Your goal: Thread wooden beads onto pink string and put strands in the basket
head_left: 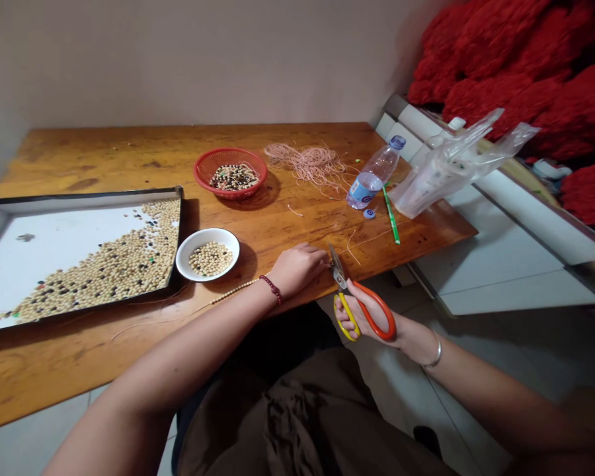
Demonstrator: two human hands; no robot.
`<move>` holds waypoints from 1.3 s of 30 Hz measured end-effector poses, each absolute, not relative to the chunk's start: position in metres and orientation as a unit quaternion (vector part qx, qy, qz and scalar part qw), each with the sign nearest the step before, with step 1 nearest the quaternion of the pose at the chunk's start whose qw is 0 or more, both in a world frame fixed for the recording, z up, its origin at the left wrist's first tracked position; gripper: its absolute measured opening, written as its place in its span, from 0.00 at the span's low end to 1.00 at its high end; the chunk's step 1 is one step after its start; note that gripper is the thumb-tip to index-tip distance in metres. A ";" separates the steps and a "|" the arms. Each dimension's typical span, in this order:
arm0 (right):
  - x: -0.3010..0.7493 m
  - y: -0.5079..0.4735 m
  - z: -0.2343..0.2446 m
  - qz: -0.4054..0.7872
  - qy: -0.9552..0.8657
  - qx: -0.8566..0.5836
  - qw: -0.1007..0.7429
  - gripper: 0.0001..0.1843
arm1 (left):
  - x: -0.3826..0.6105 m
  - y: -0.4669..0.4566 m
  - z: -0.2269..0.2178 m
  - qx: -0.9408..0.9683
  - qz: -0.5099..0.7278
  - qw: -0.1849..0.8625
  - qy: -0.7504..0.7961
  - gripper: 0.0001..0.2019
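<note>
While the left hand [297,268] sits closed on the end of a strand of pale beads [233,291] at the front edge of the worktop [258,231], lower centre of frame, the right hand [364,322] is clamped on orange-and-yellow scissors [361,311], fingers through the loops, blade tips just right of the left hand. Step in hand looks like trimming the strand's cord; next move wd need the blades closed on the cord w/ the strand held steady. Can't tell if the blades are open or if the cord lies btwn them, as the tips are small and partly blocked by the left hand. Left fingers mostly hidden too, so the exact pinch is unclear. Strand thins to bare thread toward lower left of frame. Nearby: white bowl [207,271] of pale round beads or beans, too small to tell which, black-rimmed tray [79,196] at left, red basket [231,153] and coil of pink cord [307,164] upper centre, water bottle [374,173] to the right.
</note>
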State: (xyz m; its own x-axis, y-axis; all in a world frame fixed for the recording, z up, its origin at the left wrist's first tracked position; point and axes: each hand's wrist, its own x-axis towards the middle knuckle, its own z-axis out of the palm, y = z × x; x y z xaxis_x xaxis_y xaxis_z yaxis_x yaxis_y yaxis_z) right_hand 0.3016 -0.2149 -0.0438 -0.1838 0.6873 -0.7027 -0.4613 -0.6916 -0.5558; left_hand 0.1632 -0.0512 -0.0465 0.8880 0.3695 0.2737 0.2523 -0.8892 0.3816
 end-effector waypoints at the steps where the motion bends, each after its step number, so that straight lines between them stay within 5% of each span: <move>1: 0.301 -0.215 -0.042 0.761 -0.108 -0.518 0.377 0.31 | 0.163 -0.052 -0.047 0.957 0.175 0.167 0.161 0.12; 7: 0.300 -0.215 -0.037 0.759 -0.108 -0.516 0.382 0.29 | 0.164 -0.052 -0.049 0.958 0.181 0.158 0.157 0.13; 14: 0.309 -0.221 -0.053 0.760 -0.097 -0.494 0.411 0.15 | 0.163 -0.051 -0.048 0.960 0.167 0.167 0.149 0.13; 26: 0.306 -0.217 -0.039 0.718 -0.175 -0.577 0.348 0.30 | 0.163 -0.050 -0.049 0.964 0.157 0.166 0.137 0.13; 39: 0.305 -0.218 -0.038 0.711 -0.169 -0.567 0.380 0.28 | 0.163 -0.051 -0.047 0.966 0.155 0.157 0.136 0.14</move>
